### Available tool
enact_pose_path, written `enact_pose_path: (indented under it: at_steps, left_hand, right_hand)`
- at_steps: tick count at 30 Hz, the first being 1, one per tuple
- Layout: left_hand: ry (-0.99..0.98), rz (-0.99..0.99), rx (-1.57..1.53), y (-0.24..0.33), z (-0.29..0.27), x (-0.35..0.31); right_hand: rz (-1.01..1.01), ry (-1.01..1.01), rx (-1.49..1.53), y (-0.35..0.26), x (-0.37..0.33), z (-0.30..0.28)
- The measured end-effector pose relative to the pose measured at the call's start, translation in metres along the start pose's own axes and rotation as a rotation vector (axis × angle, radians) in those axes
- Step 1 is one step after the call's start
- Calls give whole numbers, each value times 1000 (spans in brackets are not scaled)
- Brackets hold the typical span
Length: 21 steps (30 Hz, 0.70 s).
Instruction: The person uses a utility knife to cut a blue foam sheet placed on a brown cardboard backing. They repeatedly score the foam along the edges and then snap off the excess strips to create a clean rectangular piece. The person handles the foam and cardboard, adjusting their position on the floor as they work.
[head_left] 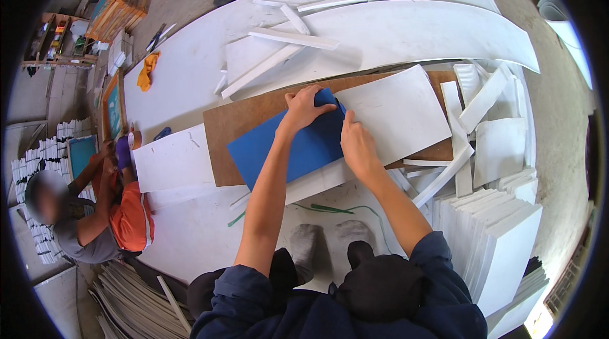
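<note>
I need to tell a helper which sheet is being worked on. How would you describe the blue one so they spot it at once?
Find the long brown fibreboard panel lying across the big white work surface. On it, under the person's left hand and right hand, lies a flat rectangular blue sheet, partly overlapping a white sheet. It is the only blue piece among white sheets and strips.

A large white sheet (pixel 184 72) covers the concrete floor (pixel 558 123). On it lie a brown board (pixel 247 120) at centre, loose white strips (pixel 292 39) at the far side, an orange cloth (pixel 147 70) far left, and stacked white panels (pixel 501 237) near right.
</note>
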<state>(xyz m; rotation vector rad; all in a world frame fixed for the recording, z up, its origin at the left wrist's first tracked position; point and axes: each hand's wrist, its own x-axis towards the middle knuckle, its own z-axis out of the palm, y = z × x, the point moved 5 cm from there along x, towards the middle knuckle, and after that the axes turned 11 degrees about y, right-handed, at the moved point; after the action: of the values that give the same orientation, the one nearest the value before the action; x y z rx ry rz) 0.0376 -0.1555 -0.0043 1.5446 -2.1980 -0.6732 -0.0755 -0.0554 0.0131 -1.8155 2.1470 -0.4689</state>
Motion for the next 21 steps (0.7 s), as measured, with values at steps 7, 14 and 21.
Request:
enact_pose_path:
  at_steps: [7, 14, 21]
  left_hand:
    - [29, 17, 12, 2, 2, -2]
    - [-133, -98, -13, 3, 2, -1]
    - [-191, -45, -30, -4, -6, -2]
  right_hand:
    - [53, -130, 36, 4, 9, -5]
    - [59, -185, 50, 15, -19, -6]
    - [125, -193, 170, 37, -37, -2]
